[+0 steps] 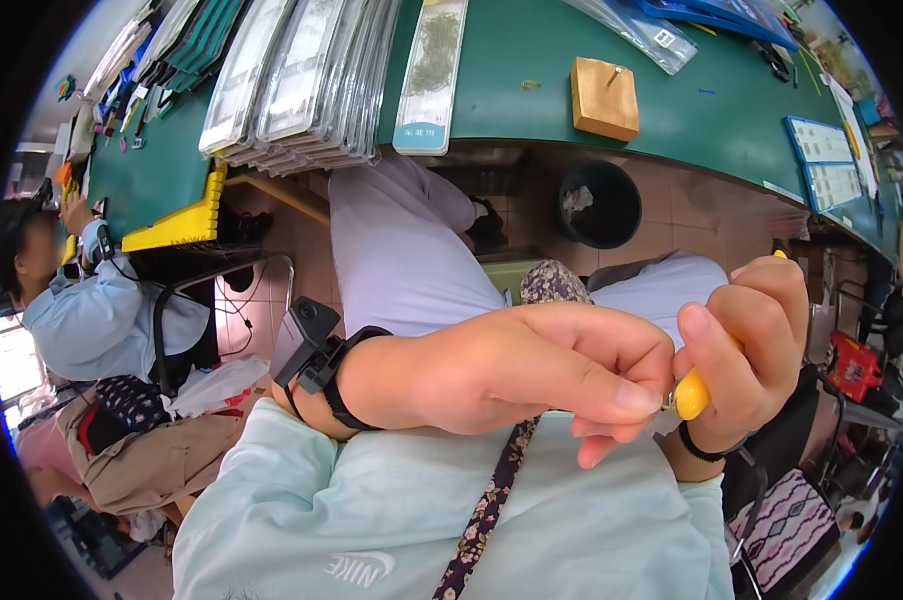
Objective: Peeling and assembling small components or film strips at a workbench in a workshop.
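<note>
My left hand (516,370) reaches across my body. Its thumb and forefinger are pinched together beside the rounded end of a yellow-handled tool (691,394). A small shiny bit shows at those fingertips, too small to name. My right hand (759,345) is curled around the tool, palm toward me. Another yellow tip pokes out above its fingers; the rest of the tool is hidden, so I cannot tell its exact kind. Both hands are raised over my lap, in front of my pale green shirt (371,500).
On the green table (511,75) are stacks of clear plastic packs (311,85), one separate pack (431,75), and a wooden block (604,98) with a metal pin. A black bin (599,205) stands below. At the left sits a person in light blue (101,310), beside a yellow edging piece (186,222).
</note>
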Action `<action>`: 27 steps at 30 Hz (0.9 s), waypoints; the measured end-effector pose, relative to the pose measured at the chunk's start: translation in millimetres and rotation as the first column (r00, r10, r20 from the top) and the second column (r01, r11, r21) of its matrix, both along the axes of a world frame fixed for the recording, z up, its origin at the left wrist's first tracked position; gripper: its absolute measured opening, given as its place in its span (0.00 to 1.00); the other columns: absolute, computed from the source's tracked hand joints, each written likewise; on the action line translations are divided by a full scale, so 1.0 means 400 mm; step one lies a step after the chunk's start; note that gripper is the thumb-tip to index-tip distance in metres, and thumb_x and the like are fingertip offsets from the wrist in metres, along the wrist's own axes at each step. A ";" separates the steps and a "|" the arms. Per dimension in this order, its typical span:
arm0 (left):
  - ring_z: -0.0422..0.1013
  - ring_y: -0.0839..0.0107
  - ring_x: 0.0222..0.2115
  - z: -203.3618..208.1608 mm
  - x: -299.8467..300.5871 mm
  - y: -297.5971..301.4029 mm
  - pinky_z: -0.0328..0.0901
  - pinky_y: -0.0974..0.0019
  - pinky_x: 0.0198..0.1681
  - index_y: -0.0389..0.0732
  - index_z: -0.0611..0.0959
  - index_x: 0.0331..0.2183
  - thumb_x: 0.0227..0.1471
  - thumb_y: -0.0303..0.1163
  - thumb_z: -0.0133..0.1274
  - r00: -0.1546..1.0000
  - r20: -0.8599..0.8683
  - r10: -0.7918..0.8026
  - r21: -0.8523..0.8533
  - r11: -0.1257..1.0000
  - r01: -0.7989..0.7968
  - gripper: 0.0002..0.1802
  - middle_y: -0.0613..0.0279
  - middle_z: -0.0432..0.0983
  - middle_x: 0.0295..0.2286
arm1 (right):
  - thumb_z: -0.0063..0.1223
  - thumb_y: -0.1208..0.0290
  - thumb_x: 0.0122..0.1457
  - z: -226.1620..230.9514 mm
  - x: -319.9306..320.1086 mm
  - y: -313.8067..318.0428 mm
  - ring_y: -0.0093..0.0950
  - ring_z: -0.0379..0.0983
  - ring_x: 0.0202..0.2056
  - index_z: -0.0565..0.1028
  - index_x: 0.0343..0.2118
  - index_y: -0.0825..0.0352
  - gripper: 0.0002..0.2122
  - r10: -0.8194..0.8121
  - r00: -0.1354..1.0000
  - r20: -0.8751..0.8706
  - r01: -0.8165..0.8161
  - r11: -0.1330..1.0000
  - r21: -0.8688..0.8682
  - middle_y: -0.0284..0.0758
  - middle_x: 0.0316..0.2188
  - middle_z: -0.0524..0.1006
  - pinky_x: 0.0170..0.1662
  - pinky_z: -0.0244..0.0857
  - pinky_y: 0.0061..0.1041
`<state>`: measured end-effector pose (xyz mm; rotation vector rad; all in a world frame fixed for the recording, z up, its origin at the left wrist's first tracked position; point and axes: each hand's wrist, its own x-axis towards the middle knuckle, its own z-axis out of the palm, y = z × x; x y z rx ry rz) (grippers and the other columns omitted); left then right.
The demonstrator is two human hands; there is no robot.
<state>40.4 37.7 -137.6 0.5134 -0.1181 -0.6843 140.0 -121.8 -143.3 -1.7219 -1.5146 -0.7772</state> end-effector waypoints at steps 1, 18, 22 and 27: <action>0.61 0.77 0.25 -0.006 0.001 -0.002 0.56 0.74 0.30 0.39 0.68 0.23 0.51 0.37 0.45 1.000 0.010 0.001 -0.016 1.000 0.000 0.13 0.67 0.63 0.21 | 0.55 0.60 0.27 -0.002 -0.001 0.000 0.23 0.53 0.18 0.75 0.31 0.55 0.20 0.000 1.000 -0.003 0.000 1.000 -0.001 0.26 0.19 0.61 0.18 0.44 0.20; 0.61 0.71 0.19 -0.019 0.024 0.004 0.54 0.69 0.23 0.38 0.71 0.23 0.42 0.24 0.47 0.246 0.946 0.212 0.143 0.408 -0.902 0.01 0.63 0.66 0.20 | 0.59 0.73 0.41 -0.004 -0.040 -0.028 0.22 0.56 0.13 0.71 0.39 0.69 0.19 -0.009 0.975 -0.223 -0.005 0.998 -0.062 0.30 0.13 0.64 0.15 0.46 0.18; 0.63 0.70 0.19 -0.013 0.008 -0.003 0.55 0.68 0.22 0.39 0.72 0.23 0.37 0.23 0.49 0.189 0.974 0.124 0.149 0.276 -0.949 0.04 0.64 0.67 0.19 | 0.60 0.75 0.36 -0.009 -0.054 -0.010 0.21 0.55 0.12 0.71 0.39 0.71 0.22 0.068 0.973 -0.223 -0.071 0.997 -0.006 0.28 0.13 0.64 0.13 0.43 0.19; 0.63 0.71 0.18 -0.012 0.001 -0.027 0.57 0.66 0.22 0.41 0.73 0.21 0.28 0.27 0.52 -0.034 0.999 -0.031 -0.035 -0.053 -0.998 0.09 0.67 0.64 0.17 | 0.60 0.76 0.33 -0.005 -0.065 0.000 0.21 0.54 0.12 0.71 0.39 0.72 0.23 0.041 0.978 -0.203 -0.048 0.998 -0.027 0.28 0.13 0.64 0.13 0.43 0.18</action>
